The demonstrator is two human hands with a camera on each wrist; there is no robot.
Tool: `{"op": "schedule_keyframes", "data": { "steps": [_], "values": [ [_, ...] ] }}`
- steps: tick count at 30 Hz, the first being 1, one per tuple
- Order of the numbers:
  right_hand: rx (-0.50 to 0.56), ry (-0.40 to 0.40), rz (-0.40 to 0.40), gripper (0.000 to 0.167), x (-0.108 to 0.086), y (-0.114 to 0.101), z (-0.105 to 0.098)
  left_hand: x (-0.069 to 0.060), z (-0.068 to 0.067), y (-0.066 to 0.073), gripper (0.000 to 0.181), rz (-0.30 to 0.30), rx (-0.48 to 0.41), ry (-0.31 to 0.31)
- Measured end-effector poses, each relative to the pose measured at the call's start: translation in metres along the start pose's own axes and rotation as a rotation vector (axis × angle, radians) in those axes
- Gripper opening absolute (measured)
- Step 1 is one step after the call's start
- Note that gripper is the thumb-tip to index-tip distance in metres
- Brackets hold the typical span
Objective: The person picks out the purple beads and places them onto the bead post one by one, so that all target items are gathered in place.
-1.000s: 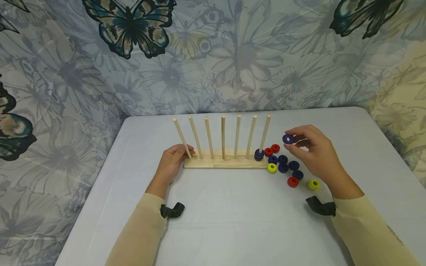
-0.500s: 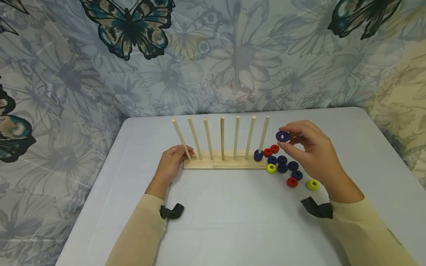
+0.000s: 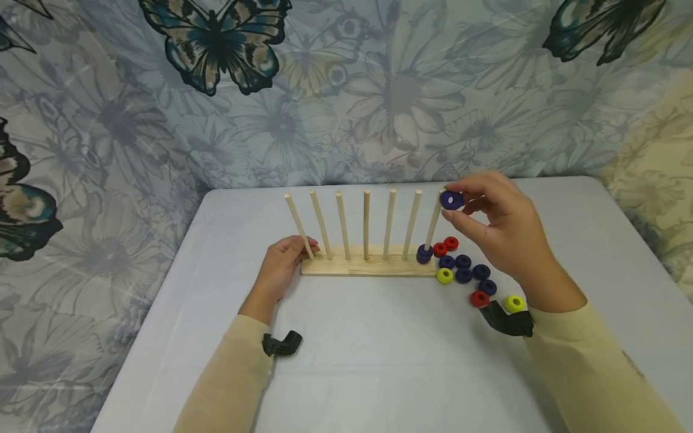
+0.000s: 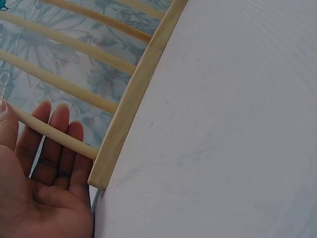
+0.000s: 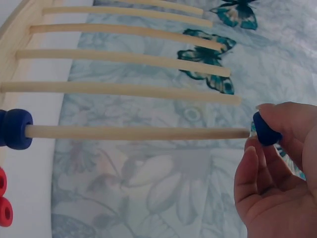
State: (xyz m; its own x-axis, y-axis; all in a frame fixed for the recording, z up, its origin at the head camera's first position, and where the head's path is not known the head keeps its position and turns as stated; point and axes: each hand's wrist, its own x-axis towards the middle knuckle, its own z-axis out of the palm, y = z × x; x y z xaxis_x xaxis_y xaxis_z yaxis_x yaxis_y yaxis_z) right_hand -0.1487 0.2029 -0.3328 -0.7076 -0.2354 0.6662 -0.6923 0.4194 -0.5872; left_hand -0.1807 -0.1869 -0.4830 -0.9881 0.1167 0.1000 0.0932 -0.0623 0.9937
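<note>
A wooden base [image 3: 368, 268] carries several upright pegs. Around the leftmost peg [image 3: 299, 224] curl the fingers and thumb of my left hand [image 3: 277, 269]; in the left wrist view that peg [image 4: 59, 137] crosses the fingers of the hand [image 4: 47, 173]. My right hand [image 3: 500, 225] pinches a blue ring [image 3: 451, 200] between thumb and fingers beside the top of the rightmost peg [image 3: 433, 225]. From the right wrist, the held ring [image 5: 266, 130] is at the peg's tip, tilted, the hand [image 5: 282, 173] behind it. Blue rings [image 3: 425, 254] sit at the foot of that peg.
Right of the base lie loose rings on the white table [image 3: 352, 355]: several blue ones [image 3: 463, 275], red ones [image 3: 479, 299] and yellow ones [image 3: 445, 276]. A patterned cloth with butterflies [image 3: 216, 45] hangs behind the table. Each wrist wears a black strap piece [image 3: 283, 343].
My right hand has moved left and up with the blue ring, from beside the loose rings to the rightmost peg's top. The left hand stays at the leftmost peg.
</note>
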Motion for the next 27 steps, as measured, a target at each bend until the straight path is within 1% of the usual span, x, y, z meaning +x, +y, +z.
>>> {"op": "schedule_keyframes", "data": {
  "steps": [5, 14, 22, 27],
  "values": [
    [0.011, 0.005, -0.014, 0.041, 0.006, 0.0, 0.001, 0.001, 0.0, -0.001, 0.041, 0.0, -0.001, -0.005],
    [-0.018, -0.003, 0.024, 0.036, 0.013, -0.002, 0.002, 0.0, -0.001, -0.001, 0.04, 0.0, -0.006, 0.002],
    [-0.002, -0.003, 0.055, 0.035, 0.013, 0.003, 0.003, 0.001, 0.0, -0.001, 0.04, 0.001, -0.011, -0.003],
    [-0.006, 0.0, 0.059, 0.033, 0.015, 0.005, 0.003, 0.001, 0.0, -0.002, 0.04, 0.001, -0.007, 0.003]
  ]
}}
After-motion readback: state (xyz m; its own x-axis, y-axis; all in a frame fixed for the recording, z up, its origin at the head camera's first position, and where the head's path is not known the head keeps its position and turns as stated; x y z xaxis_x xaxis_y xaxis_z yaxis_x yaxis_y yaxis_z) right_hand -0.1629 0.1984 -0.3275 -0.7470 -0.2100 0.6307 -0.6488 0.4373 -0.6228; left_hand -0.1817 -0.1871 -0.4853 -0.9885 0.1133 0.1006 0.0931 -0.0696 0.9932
